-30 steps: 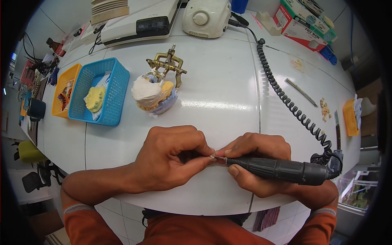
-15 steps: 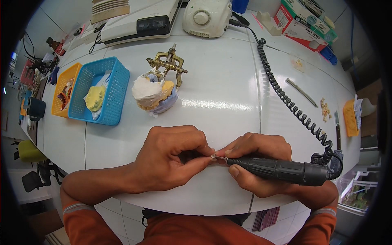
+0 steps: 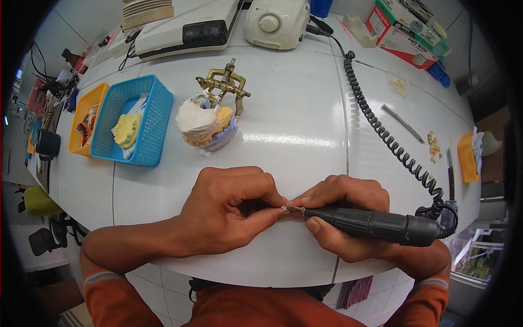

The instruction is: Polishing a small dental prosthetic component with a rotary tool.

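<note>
Between thumb and index finger, my left hand (image 3: 226,212) pinches a tiny whitish piece (image 3: 285,207), mostly covered by the fingertips; it looks like an artificial tooth. My right hand (image 3: 354,196) is wrapped around a black rotary handpiece (image 3: 370,224), which lies nearly level and points left. Its thin metal bur (image 3: 296,209) reaches the piece at the left fingertips, and the two hands' fingertips almost meet. Beyond the left hand stands a brass articulator (image 3: 224,84) holding a dental cast (image 3: 201,125) of white, yellow and bluish material.
A blue basket (image 3: 156,122) with a yellow cast (image 3: 127,131) stands left, beside a yellow basket (image 3: 80,131). A coiled cord (image 3: 393,143) runs to a white control unit (image 3: 277,24). At right lie a metal stick (image 3: 403,123), small tooth-like pieces (image 3: 434,146) and a knife (image 3: 450,174).
The handpiece's rear end has shifted very slightly upward, and the right fingers have moved a little with it. The left hand keeps its pinch in nearly the same place.
</note>
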The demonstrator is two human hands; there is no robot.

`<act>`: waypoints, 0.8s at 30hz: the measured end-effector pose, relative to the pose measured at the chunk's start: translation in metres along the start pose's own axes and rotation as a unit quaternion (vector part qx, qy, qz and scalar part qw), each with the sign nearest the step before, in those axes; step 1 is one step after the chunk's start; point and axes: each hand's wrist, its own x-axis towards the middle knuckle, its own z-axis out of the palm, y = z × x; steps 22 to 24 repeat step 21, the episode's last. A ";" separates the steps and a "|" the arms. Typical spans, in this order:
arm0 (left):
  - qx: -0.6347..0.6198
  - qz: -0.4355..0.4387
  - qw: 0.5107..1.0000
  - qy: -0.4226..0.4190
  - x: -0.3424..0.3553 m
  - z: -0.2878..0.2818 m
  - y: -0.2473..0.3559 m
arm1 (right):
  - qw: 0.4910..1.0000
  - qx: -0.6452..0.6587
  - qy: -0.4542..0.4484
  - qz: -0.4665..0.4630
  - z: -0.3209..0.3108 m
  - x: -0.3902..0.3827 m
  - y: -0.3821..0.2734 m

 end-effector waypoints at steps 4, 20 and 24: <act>-0.004 -0.005 1.000 0.000 0.000 0.000 0.001 | 0.999 0.012 0.008 -0.045 0.002 0.001 0.005; -0.012 -0.018 1.000 -0.006 -0.001 -0.001 0.001 | 1.000 0.013 0.007 -0.013 0.001 -0.001 0.002; -0.008 -0.023 1.000 -0.010 0.000 -0.002 0.003 | 1.000 0.010 0.006 -0.017 0.000 -0.001 0.002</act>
